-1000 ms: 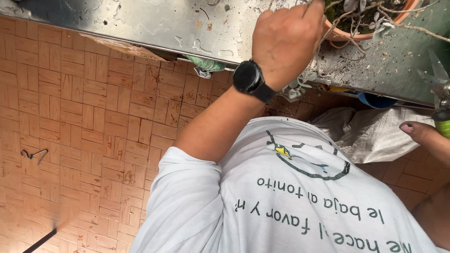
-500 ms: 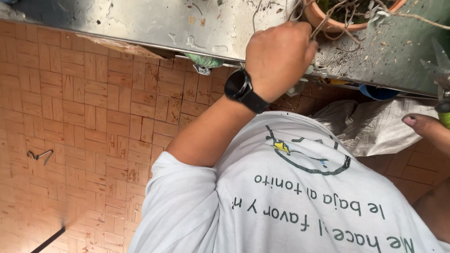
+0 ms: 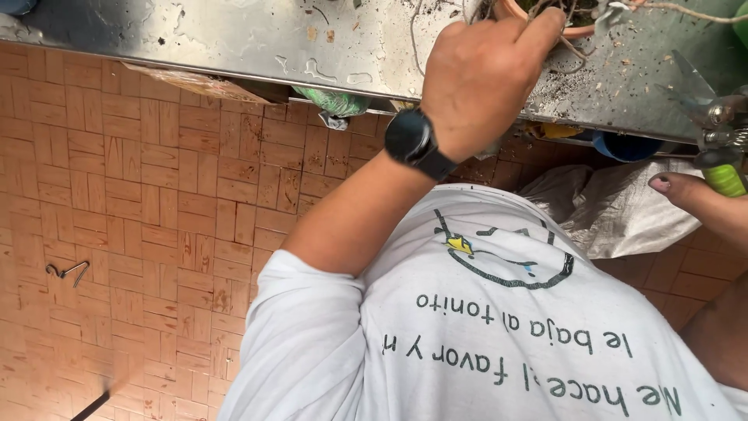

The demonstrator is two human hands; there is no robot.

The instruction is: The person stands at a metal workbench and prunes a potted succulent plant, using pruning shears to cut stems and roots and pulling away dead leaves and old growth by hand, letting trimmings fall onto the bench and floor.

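Note:
My left hand (image 3: pixel 479 78), with a black watch (image 3: pixel 411 139) on the wrist, reaches up onto a steel counter (image 3: pixel 234 39). Its fingers are closed on dry stems at the rim of a terracotta pot (image 3: pixel 514 11), which is mostly cut off by the top edge. My right hand (image 3: pixel 693 199) shows only partly at the right edge, thumb out, and holds green-handled pruning shears (image 3: pixel 713 117) with the blades pointing up over the counter. Soil crumbs lie scattered around the pot.
A white sack (image 3: pixel 623 210) lies on the brick-patterned floor (image 3: pixel 140 195) below the counter, beside a blue container (image 3: pixel 623 146). A green bundle (image 3: pixel 335 101) is tucked under the counter edge. A small metal hook (image 3: pixel 66 271) lies on the floor at left.
My left hand has dropped slightly from the pot's inside to its rim, still closed on the stems. The shears and my right thumb have come further into view at the right.

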